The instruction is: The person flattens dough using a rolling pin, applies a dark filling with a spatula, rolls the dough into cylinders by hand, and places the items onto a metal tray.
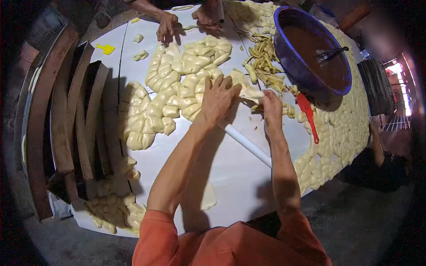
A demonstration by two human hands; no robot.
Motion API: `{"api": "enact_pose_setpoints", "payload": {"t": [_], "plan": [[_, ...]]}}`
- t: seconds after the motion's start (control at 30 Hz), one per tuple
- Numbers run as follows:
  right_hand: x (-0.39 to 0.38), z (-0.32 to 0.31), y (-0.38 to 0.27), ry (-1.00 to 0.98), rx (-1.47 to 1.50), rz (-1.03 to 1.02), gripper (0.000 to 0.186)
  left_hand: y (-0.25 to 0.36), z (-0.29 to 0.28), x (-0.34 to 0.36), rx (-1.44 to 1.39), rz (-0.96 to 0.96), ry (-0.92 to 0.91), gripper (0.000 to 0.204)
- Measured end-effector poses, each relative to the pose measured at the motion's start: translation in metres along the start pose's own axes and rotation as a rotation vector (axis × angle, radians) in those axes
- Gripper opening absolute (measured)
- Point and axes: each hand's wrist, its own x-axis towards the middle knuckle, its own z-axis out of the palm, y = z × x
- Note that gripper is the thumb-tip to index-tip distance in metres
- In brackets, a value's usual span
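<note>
Orange sleeves (157, 235) and two bare forearms reach over a white table (239, 195), on the wearer's side of a big blue basin (290, 66); a thin flat sheet of dough (208, 197) lies nearest, well to the left of the basin; a white rod (246, 144) slants across the table between basin and wearer, passing under the right forearm; just left of the basin's near side, the right hand (272, 108) pinches the end of a pale dough strip (249, 93), which runs to the left hand (219, 99); that hand is palm down with fingers spread over dough, and whether its hidden thumb side grips the strip I cannot tell; a red brush (306, 108) lies just beside the basin's near edge; plump cream dough pieces (191, 86) crowd together to the left of the basin, and more dough lumps (333, 137) cover the table in front of and behind it; yellow-brown strips (266, 60) are heaped just left of its wall; the basin holds brown liquid (304, 48) and a dark-handled tool (333, 52); far left of it stand long wooden trays (62, 111), with a yellow scraper (106, 48) near them; beyond the dough, a co-worker's hands (166, 26) work at the far edge.
</note>
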Motion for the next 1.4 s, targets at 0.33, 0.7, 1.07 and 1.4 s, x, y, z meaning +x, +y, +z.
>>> {"api": "enact_pose_setpoints", "payload": {"t": [0.33, 0.7, 1.07, 1.4], "plan": [[0.009, 0.017, -0.026, -0.006, -0.347, -0.019, 0.038, 0.002, 0.004, 0.016, -0.003, 0.099, 0.030, 0.041], [-0.127, -0.076, -0.073, -0.168, 0.278, 0.041, 0.031, 0.013, 0.019, 0.012, 0.057, -0.041, 0.032, 0.039], [-0.169, -0.042, -0.013, -0.657, -0.693, -0.475, 0.040, 0.072, -0.075, -0.157, -0.280, -0.220, 0.092, 0.036], [-0.190, -0.062, 0.022, -0.740, -0.874, -0.759, 0.093, 0.190, -0.021, -0.241, -0.126, -0.215, -0.168, 0.076]]}}
